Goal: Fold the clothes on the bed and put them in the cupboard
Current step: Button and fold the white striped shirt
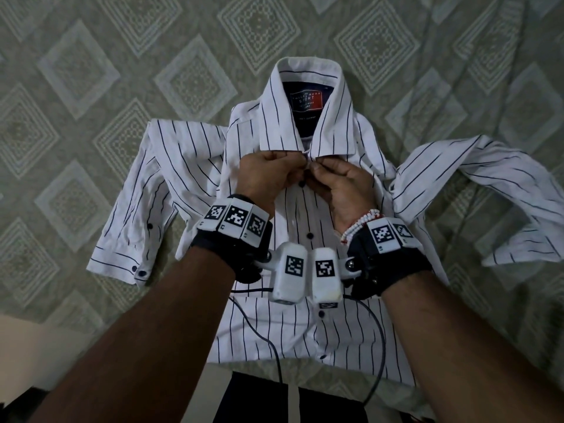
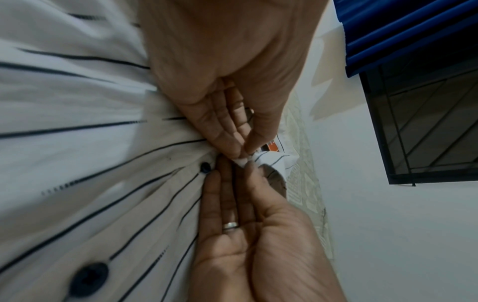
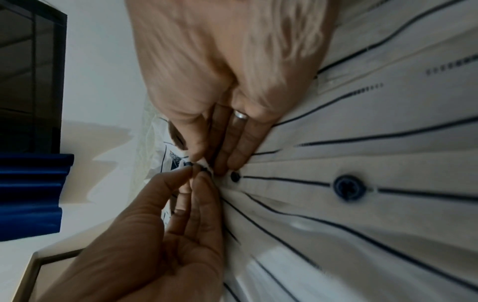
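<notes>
A white shirt (image 1: 299, 325) with thin dark stripes lies face up on the bed, collar (image 1: 306, 74) far from me, sleeves spread left (image 1: 137, 209) and right (image 1: 488, 184). Both hands meet just below the collar at the top of the button strip. My left hand (image 1: 293, 166) pinches the white fabric edge (image 2: 243, 161) between thumb and fingers. My right hand (image 1: 326, 167), with a ring (image 3: 240, 115), pinches the opposite edge beside it. A dark button (image 1: 302, 183) sits right under the fingertips. The lower buttons (image 1: 309, 235) are fastened.
The shirt rests on a pale green bedspread (image 1: 91, 87) with a diamond pattern. The bed's near edge runs under the shirt hem, and a black cable (image 1: 274, 346) crosses it. A barred window (image 2: 426, 122) and a blue curtain (image 2: 401, 30) show beyond the bed.
</notes>
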